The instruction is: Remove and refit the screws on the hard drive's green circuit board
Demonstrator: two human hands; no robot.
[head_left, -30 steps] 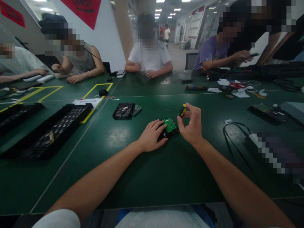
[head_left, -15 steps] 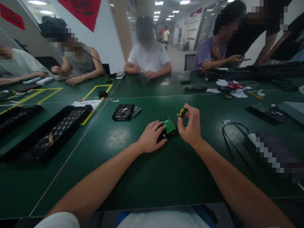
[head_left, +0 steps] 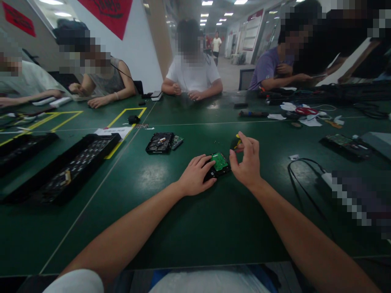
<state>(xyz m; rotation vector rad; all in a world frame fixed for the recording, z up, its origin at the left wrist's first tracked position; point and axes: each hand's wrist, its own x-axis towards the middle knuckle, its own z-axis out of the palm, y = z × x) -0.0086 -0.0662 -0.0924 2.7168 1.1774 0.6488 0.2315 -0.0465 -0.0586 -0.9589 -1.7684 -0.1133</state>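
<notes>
A black hard drive with a green circuit board lies on the green table in front of me. My left hand rests on its left side, fingers curled over the edge and holding it down. My right hand is just right of the drive, fingers pinched round a small screwdriver with a black and yellow handle, held upright above the drive's far right corner. The screwdriver's tip is hidden by my fingers.
A second opened hard drive with a loose green board lies further back left. Long black trays sit at the left. A black cable and power strip lie at the right. Several people sit round the table's far side.
The screwdriver handle has turned and tilted slightly in my right fingers. My left hand has stayed on the drive.
</notes>
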